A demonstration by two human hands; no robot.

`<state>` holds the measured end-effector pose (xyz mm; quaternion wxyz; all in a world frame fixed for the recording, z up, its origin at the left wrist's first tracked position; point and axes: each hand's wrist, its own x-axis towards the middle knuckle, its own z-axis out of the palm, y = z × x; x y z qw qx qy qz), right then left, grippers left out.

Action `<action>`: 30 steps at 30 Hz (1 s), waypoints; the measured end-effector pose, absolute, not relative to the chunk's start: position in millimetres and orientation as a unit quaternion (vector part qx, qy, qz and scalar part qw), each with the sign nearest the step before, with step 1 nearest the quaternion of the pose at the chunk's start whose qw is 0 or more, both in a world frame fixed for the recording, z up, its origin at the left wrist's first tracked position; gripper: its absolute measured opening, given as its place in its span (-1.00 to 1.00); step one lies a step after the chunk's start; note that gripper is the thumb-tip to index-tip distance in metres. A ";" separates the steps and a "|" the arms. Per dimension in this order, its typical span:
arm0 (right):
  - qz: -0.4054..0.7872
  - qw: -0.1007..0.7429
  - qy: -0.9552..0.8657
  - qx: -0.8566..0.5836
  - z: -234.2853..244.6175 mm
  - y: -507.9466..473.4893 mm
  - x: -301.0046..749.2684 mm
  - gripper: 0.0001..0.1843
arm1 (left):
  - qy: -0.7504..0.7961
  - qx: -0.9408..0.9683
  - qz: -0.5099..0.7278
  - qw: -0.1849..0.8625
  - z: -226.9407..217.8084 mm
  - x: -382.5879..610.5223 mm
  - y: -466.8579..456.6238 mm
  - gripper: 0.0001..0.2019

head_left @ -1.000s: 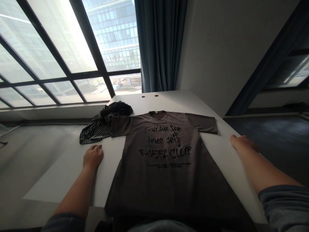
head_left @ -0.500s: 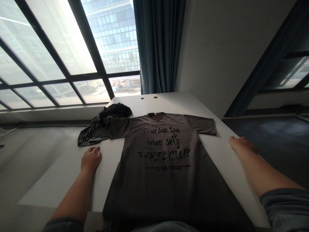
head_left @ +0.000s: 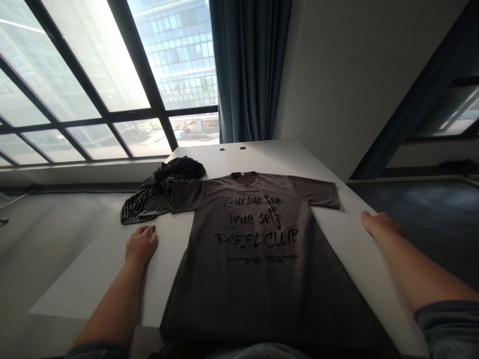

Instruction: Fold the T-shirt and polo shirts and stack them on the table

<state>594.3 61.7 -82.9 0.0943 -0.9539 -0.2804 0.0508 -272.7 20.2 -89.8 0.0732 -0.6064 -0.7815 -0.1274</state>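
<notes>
A dark grey-brown T-shirt (head_left: 254, 289) lies spread flat, front up, its collar at the far side and black lettering across the chest. My left hand (head_left: 141, 244) rests on the white table (head_left: 168, 264) to the left of the shirt, curled into a loose fist and apart from the cloth. Over at the table's right edge is my right hand (head_left: 383, 224), also away from the shirt. Its thumb shows, but the other fingers are mostly hidden beyond the edge. The shirt's hem runs into shadow at the bottom, close to my body.
A crumpled black garment with white stripes (head_left: 149, 194) lies beyond my left hand, touching the shirt's left sleeve. Two round holes pierce the table's far end. Behind are a blue curtain (head_left: 250, 70), a large window (head_left: 187, 65) and a slanted wall (head_left: 318, 75).
The view has shifted slightly. My right hand appears a little farther right. My left hand, the shirt and the striped garment stay in place.
</notes>
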 end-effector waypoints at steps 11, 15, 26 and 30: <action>0.117 0.104 -0.245 -0.957 -83.4 59.9 599.4 -0.15 | -0.756 -0.634 -0.140 0.079 -105.1 -289.9 19.4 -0.49; 0.122 0.096 -0.240 -0.958 -83.8 61.0 600.4 -0.15 | -0.753 -0.640 -0.135 0.076 -106.0 -293.3 17.2 -0.48; 0.125 0.124 -0.257 -0.950 -83.7 55.9 600.0 -0.17 | -0.762 -0.631 -0.131 0.064 -102.8 -291.6 18.4 -0.51; 0.122 0.136 -0.256 -0.949 -80.5 55.2 596.4 -0.22 | -0.763 -0.629 -0.133 0.065 -97.3 -286.2 17.2 -0.50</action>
